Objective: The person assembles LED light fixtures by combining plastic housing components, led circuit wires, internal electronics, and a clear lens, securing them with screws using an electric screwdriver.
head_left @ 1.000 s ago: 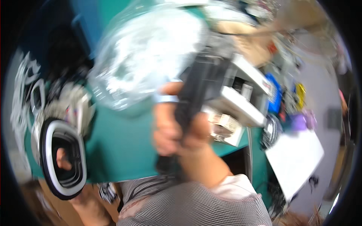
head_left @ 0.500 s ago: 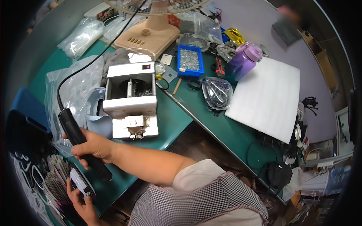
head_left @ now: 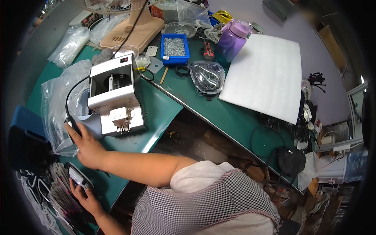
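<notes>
My right hand is closed around a black corded electric screwdriver, its back turned up so that it hides most of the tool's body. The thin cord rises from the tool's top end. Below it, at the lower left, my left hand grips an oblong white piece with a black rim, fingers along its near side. A silver-white screw feeder with an open top stands just right of the screwdriver. A pale blue plastic part lies between them, partly hidden by the feeder.
A stack of thin grey pieces and a dark blue bin line the left edge. Behind are a beige fan base, a blue tray of screws and a purple bottle. White foam sheet lies at right.
The whole view has shifted, so the bench things appear further left and higher. My right hand has turned over the screwdriver, covering more of it. The left hand keeps its hold.
</notes>
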A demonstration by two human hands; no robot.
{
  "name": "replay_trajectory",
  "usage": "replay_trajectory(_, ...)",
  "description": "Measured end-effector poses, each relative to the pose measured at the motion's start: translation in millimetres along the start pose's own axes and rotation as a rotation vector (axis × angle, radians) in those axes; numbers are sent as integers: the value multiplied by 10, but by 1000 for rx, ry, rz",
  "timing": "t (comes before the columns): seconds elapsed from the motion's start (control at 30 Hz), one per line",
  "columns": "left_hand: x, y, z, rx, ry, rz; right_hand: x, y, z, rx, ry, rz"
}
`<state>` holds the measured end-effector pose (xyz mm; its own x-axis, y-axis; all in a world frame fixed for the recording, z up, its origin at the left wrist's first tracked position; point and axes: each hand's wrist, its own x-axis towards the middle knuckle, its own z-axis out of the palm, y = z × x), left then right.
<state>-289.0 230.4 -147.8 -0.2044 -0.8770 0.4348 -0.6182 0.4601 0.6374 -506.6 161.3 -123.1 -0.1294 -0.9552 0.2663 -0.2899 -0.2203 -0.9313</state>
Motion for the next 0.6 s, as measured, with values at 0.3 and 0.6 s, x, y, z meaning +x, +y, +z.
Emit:
replay_trajectory(0.3, 127, 111, 157, -45, 27, 22, -318, -162, -323, -267, 113, -248)
replay_trajectory(0.6, 16, -66, -63, -45, 52, 99, -1445, -211, -2440, 369, 1075, -489)
